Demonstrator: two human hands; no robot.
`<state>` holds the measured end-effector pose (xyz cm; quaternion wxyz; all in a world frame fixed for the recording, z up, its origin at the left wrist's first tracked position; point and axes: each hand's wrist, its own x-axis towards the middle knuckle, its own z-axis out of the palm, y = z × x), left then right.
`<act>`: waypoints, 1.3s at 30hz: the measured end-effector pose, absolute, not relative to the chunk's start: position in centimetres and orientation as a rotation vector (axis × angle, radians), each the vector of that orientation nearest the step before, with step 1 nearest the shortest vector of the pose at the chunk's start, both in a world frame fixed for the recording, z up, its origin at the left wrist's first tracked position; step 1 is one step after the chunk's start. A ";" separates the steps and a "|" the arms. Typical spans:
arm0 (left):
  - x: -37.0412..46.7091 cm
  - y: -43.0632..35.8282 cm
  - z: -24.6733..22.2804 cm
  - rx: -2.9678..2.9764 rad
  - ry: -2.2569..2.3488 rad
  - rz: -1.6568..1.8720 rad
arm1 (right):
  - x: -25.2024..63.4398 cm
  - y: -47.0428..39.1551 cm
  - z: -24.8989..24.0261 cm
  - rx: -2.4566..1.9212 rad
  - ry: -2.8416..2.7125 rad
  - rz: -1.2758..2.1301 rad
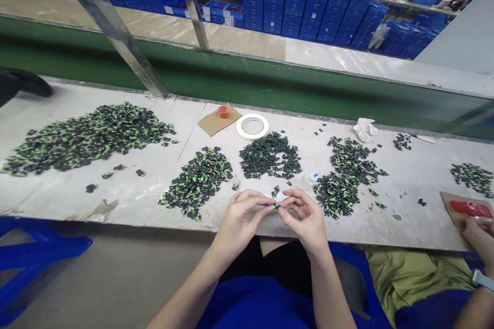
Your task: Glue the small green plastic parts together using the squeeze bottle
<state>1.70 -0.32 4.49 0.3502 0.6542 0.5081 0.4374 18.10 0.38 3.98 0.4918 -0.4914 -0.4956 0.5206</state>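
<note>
Both hands meet just above the near edge of the worktable (127, 200), pinching one small black-and-green part (276, 206) between them: the left hand (241, 216) grips it from its side with thumb and forefinger closed on it, and the right hand (303, 216) closes its fingertips on the other end. The part is too small to tell whether it is one piece or two being joined. To handle it well, the fingertips should stay close to the part's ends, with the hands near the table so a slip drops it onto the surface rather than the lap. Heaps of like parts lie within reach: one pile (198, 179) just beyond the left hand, a darker pile (270, 157) ahead, another (341, 185) beside the right hand. A roll of white tape (252, 127) sits farther back.
</note>
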 end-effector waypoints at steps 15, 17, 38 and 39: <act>1.5 -0.3 4.1 2.011 1.212 0.759 | 19.9 -0.2 3.5 -1.324 -1.466 1.251; 0.7 0.1 3.7 2.040 1.217 0.695 | 21.7 -0.5 3.6 -1.386 -1.560 1.149; -4.8 3.0 -0.4 2.256 1.720 0.833 | 22.4 3.7 0.6 -1.580 -1.579 0.259; -4.8 3.1 -0.5 2.253 1.725 0.839 | 22.3 3.4 1.0 -1.546 -1.550 0.346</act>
